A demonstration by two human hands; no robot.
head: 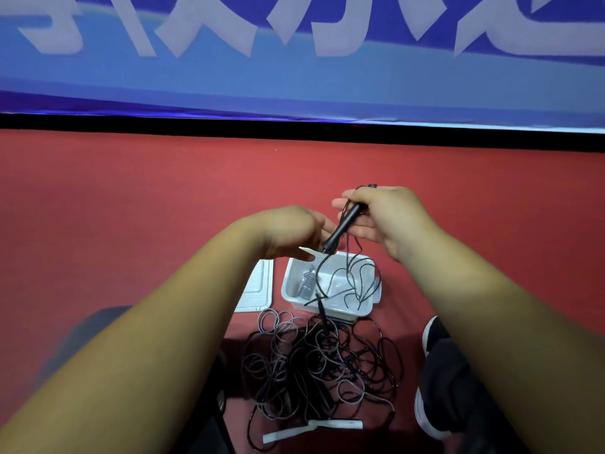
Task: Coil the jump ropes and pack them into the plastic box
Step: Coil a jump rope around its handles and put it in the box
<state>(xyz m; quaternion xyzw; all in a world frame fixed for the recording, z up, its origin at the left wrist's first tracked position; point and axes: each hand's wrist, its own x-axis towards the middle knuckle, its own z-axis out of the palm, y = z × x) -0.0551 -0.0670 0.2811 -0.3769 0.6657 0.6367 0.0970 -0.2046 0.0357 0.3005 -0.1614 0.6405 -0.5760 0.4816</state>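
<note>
Counting first: one plastic box (286, 286), open-topped, on the red floor (131, 208) at centre; one flat lid (258, 286) lying just left of it; one tangled pile of ropes (314, 365) on the near side of the box, black and grey cords mixed. The number of ropes in the pile cannot be told. One clear ribbed handle (306, 285) lies inside the box at its left end, and one white handle (327, 425) lies at the near edge of the pile.

Both hands are raised above the far rim of the box. The right hand (386, 221) has its fingers curled round the upper end of one black handle (343, 224), which slants down and to the left. The left hand (291, 234) shows its back to the camera, fingers reaching to the handle's lower end — whether they pinch it cannot be told. From that lower end a black cord (357, 283) hangs in loose loops into the box and trails over the near rim to the pile.

Both bare forearms cross the near field and hide the floor beside the pile. Two dark shoes with white soles sit right of the pile — one (430, 335) farther, one (422, 411) nearer. A blue banner (294, 77) with white characters spans the far wall.
</note>
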